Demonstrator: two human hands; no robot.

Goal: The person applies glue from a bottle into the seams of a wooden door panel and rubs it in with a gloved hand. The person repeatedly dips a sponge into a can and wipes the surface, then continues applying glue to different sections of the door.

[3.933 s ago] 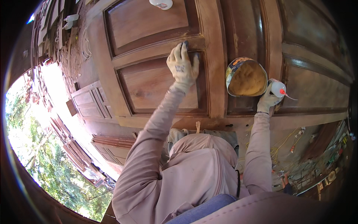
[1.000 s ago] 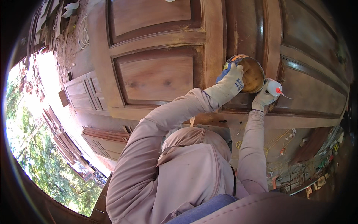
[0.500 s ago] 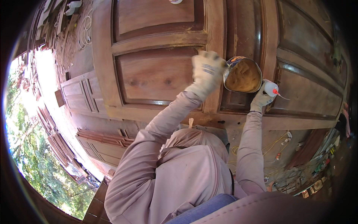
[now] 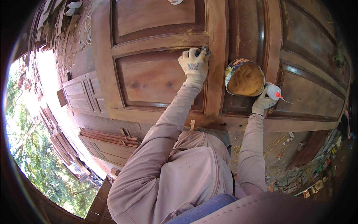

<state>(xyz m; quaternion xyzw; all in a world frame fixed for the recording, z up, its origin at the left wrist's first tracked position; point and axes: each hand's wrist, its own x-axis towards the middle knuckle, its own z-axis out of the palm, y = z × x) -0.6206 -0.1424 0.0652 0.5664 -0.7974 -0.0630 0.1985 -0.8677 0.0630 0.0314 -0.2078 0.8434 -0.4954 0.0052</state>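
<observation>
Brown wooden door (image 4: 156, 74) — left hand (image 4: 194, 65) presses something small and dark on it; right hand (image 4: 263, 100) grips round can (image 4: 244, 77) of tan paste — and a bottle (image 4: 275, 92).

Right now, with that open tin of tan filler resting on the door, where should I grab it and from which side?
Grip the tin of filler by its round side wall, coming from its lower right, where the right hand rests by it with a small bottle. Its open mouth faces up, so fingers over the rim would dip into the paste. The left hand is pressed to the door panel.
</observation>
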